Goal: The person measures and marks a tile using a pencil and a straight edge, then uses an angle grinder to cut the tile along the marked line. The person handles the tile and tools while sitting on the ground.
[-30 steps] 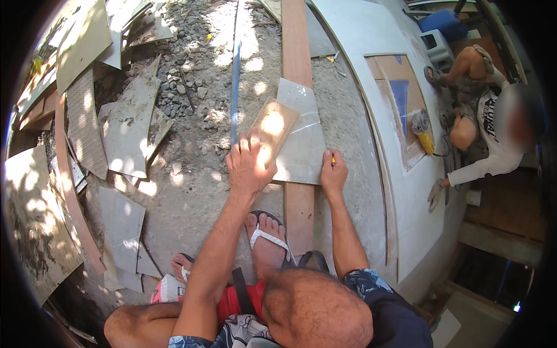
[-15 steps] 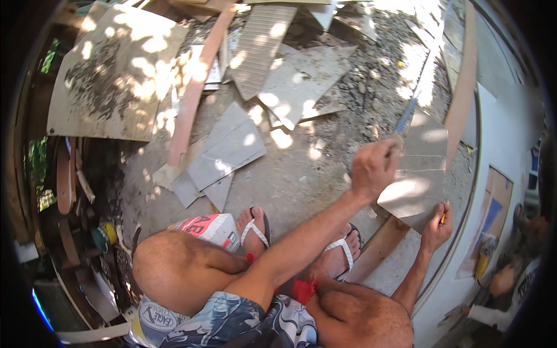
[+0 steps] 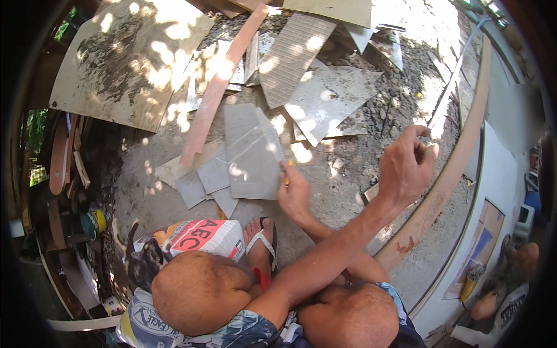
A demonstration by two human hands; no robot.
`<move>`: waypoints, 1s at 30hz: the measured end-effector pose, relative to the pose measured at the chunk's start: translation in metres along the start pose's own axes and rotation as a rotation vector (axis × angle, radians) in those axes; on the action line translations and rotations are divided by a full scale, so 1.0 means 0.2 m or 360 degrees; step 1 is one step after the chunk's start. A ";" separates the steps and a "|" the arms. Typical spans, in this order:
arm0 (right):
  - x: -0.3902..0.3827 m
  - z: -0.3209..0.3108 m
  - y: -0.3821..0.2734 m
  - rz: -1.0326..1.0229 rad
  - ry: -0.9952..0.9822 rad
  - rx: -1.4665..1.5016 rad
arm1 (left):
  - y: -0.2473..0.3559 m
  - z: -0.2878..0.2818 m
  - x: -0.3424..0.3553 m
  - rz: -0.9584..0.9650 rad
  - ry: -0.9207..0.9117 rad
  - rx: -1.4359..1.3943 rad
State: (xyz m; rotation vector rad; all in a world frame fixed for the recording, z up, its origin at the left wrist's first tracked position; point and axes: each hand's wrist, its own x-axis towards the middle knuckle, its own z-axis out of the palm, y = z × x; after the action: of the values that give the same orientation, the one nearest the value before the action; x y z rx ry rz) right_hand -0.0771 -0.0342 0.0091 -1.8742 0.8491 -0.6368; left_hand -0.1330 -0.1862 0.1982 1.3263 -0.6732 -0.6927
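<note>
My right hand (image 3: pixel 294 191) is closed round a yellow pencil (image 3: pixel 288 174), at the right edge of a grey board piece (image 3: pixel 246 151) with pale lines on it, which lies over smaller grey offcuts (image 3: pixel 213 174). My left hand (image 3: pixel 406 165) is raised at the right, its forearm crossing above my right arm; its fingers are curled together, and I cannot make out what, if anything, is in them. A long wooden plank (image 3: pixel 435 209) runs along the floor beside it.
Broken boards (image 3: pixel 331 98) and a pink strip (image 3: pixel 209 110) lie ahead on rubble. A printed sack (image 3: pixel 217 238) and a dark cat (image 3: pixel 151 261) are by my left knee, scrap wood (image 3: pixel 61 156) at the left. A co-worker (image 3: pixel 499 307) crouches right by a white panel (image 3: pixel 441 307).
My view has turned left. My right hand has carried the grey board leftward onto the offcuts, passing under my left arm. My left hand has left that board and risen to the right.
</note>
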 end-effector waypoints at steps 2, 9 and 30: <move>-0.02 0.13 -0.10 -0.0083 -0.0249 0.0115 | -0.04 -0.02 0.02 0.0054 -0.0028 0.0187; -0.09 -0.35 0.17 0.0202 -0.0028 -0.0076 | -0.34 -0.35 0.16 -0.0481 0.0357 0.0762; -0.01 -1.09 0.47 0.0354 0.0535 0.0010 | -0.90 -0.39 0.05 -0.1050 0.0734 -0.0542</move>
State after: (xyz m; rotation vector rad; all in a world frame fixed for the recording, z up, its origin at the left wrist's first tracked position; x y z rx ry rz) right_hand -0.2640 -0.1800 0.0137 -1.6593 1.2503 -0.8249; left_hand -0.0785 -0.1657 0.0114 1.3180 0.2699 -0.9304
